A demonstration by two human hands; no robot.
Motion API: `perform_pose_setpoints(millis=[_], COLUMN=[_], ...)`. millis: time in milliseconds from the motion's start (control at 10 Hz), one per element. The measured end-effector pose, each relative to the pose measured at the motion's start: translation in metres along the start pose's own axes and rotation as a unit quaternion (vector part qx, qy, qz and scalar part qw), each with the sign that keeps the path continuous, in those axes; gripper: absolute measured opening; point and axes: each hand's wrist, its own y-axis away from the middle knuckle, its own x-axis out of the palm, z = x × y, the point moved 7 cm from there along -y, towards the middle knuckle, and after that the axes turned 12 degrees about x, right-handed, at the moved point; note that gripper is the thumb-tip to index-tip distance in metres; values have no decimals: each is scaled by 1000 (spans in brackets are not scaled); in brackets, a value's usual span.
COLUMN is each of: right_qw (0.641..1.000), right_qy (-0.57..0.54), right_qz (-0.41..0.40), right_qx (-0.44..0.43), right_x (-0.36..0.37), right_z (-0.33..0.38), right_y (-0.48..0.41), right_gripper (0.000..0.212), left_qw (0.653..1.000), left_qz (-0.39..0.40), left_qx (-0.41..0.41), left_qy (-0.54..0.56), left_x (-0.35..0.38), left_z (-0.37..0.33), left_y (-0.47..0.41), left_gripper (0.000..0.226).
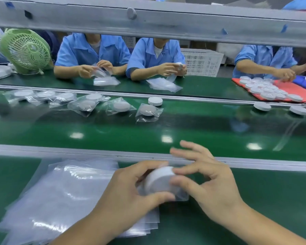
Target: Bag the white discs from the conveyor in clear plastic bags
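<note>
Left hand (131, 193) gripping round white plastic disc (159, 181) above stack of clear plastic bags (60, 200) on green table (272, 200); right hand (214, 183) pinching disc's right edge, other fingers splaying.

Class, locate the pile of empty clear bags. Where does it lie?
The pile of empty clear bags lies at lower left of the head view, on the near green bench beside the conveyor rail, partly under the left hand.
</note>
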Motion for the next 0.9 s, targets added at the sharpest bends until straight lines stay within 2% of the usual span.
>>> perform_pose_setpoints(millis=[100,200,300,400,500,600,700,800,900], right_qw=[985,980,988,978,954,857,803,838,885], right_qy=[-13,-12,108,192,268,466,526,455,392], right_qz=[143,184,95,32,-31,-13,99,137,133], right_qx=[92,81,60,73,133,220,262,268,213], right_x=[24,27,17,9,-3,-3,25,48,58], right_z=[-3,4,2,-23,-66,-113,-142,-144,-127], right_y=[-6,-19,-57,-114,-179,-225,-231,-227,-218], right_gripper=[31,31,18,14,10,20,30,32,37], left_qw=[989,982,986,982,956,891,864,877,872], left_qz=[-143,-183,-158,-92,88,248,348,346,335], left_qx=[48,50,8,-58,-39,-27,-40,-49,-24], left_qy=[8,5,-56,-152,-278,-380,-361,-330,-355], left_x=[-8,-14,-20,-29,-23,-6,20,33,35], left_z=[-8,-10,-7,-2,-10,-1,22,29,29], left_y=[-5,-17,-42,-63,-57,-31,-13,-12,-20], left_gripper=[25,23,23,43,34,42,41,40,37])
